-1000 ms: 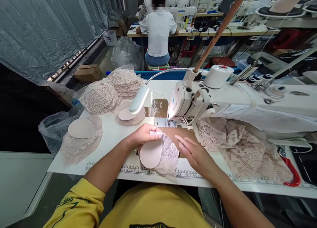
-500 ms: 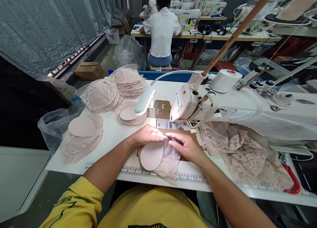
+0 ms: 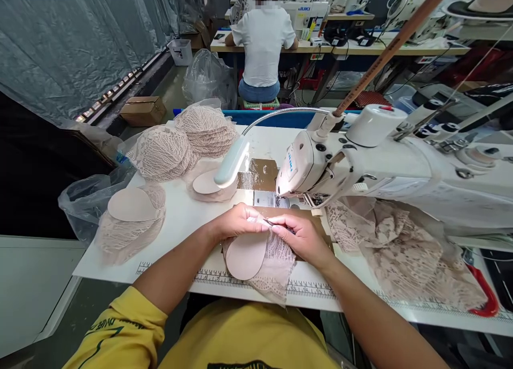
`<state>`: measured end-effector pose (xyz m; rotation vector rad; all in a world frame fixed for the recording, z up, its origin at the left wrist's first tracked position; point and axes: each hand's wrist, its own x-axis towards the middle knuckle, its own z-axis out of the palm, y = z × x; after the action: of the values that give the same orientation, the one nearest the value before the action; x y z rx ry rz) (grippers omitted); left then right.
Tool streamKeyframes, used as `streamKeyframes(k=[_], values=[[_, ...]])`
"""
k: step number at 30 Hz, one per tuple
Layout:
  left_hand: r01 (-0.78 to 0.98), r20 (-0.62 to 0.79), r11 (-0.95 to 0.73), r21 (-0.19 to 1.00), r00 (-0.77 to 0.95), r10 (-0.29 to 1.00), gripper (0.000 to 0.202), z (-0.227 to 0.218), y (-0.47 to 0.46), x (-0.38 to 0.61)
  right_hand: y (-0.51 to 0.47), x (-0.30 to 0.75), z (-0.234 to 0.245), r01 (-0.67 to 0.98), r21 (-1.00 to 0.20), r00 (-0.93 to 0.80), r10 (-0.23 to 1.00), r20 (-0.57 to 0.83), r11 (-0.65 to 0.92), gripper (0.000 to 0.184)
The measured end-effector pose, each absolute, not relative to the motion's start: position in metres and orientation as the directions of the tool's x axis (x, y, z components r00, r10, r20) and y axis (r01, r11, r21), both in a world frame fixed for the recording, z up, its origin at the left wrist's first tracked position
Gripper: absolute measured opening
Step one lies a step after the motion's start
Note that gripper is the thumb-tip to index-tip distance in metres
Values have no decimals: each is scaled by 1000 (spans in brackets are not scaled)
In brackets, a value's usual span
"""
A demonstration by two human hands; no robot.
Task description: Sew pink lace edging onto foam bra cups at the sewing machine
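Observation:
Below the needle of the white sewing machine point(image 3: 304, 168), my left hand point(image 3: 242, 220) pinches the top edge of a beige lace piece point(image 3: 278, 262). A smooth oval cup pad point(image 3: 245, 258) hangs with the lace, over the ruler strip. My right hand point(image 3: 300, 234) is closed around small dark thread snips point(image 3: 289, 230), mostly covered by the fingers. Their tip meets the lace edge at my left fingertips, and I cannot tell whether the blades are parted.
Stacked lace cups point(image 3: 164, 152) lie at the back left, with lace-and-pad pieces point(image 3: 132, 216) nearer. A lamp point(image 3: 232, 160) arches over the table. Lace fabric point(image 3: 412, 251) and a red-handled tool point(image 3: 487, 294) lie right. A co-worker point(image 3: 262, 48) sits ahead.
The snips have turned slightly and more of their handle is covered by my right fingers. Both hands stay together at the lace edge. The view has shifted a little.

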<state>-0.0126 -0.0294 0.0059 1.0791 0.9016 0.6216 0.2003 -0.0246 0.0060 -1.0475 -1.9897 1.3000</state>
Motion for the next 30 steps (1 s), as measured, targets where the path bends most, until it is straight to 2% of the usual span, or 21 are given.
streamKeyframes(k=[8,18,21,24,25,28,30], values=[[88,-305,304,949,510,805,33,2,-29,-16,-20,207,7,333,-914,-630,776,-32,233,25],[147,-287,248,958,552,783,34,3,-29,-13,-25,197,4,338,-909,-574,819,8,245,20],[145,-272,231,962,548,791,30,3,-29,-9,-24,196,1,302,-938,-528,849,-17,169,24],[115,-210,176,978,600,772,26,6,-27,-9,-23,192,3,264,-962,-545,833,-89,69,44],[127,-198,152,980,619,760,25,9,-26,-11,-23,192,4,281,-958,-561,820,-113,61,45],[247,-213,65,967,638,740,30,17,-24,-25,-21,197,5,395,-915,-553,816,-167,81,21],[334,-222,8,942,608,762,34,21,-23,-36,-20,204,4,440,-894,-540,821,-187,86,18]])
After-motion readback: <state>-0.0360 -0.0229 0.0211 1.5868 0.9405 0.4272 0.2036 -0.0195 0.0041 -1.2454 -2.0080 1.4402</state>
